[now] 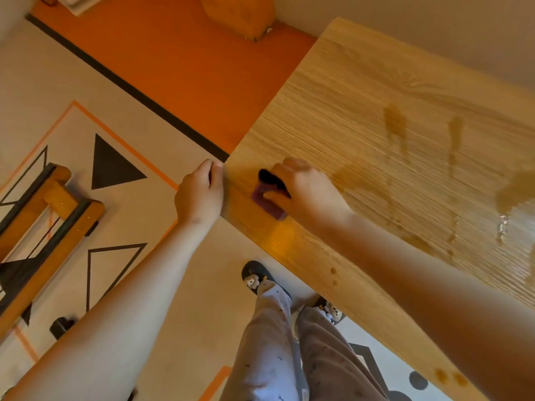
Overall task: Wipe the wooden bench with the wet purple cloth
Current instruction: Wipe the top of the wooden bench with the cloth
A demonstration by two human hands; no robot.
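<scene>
Head view, the only one I have. The right hand (301, 189) has its fingers (292, 166) curled over the cloth (267, 202), thumb tucked against its near side, gripping it as a small folded pad. The cloth lies under those fingers, pressed on the desk (362, 111) right at its left corner, where the top meets the front edge. I judge it is bunched small so that the palm can bear down and drag it along the grain.

The left hand (199, 192) is just beside the cloth, on the other side of the corner. Its fingers bend round the end of the desk and hold it. That reads to me as a brace, steadying the person who leans over the top, though the fingertips are hidden behind the edge.

Beyond the right fingers, toward the far right, the wood shows wet marks (395, 123): two long dark streaks and one wider patch with a shine near the frame's edge. The band near the cloth looks damp too, so I judge that the wipe is under way, with the dry-looking part toward the wall not yet done.

Count: one desk, one cloth, two hands, both busy. Below the arms are two slippers (256, 277) on a mat (139, 215).
</scene>
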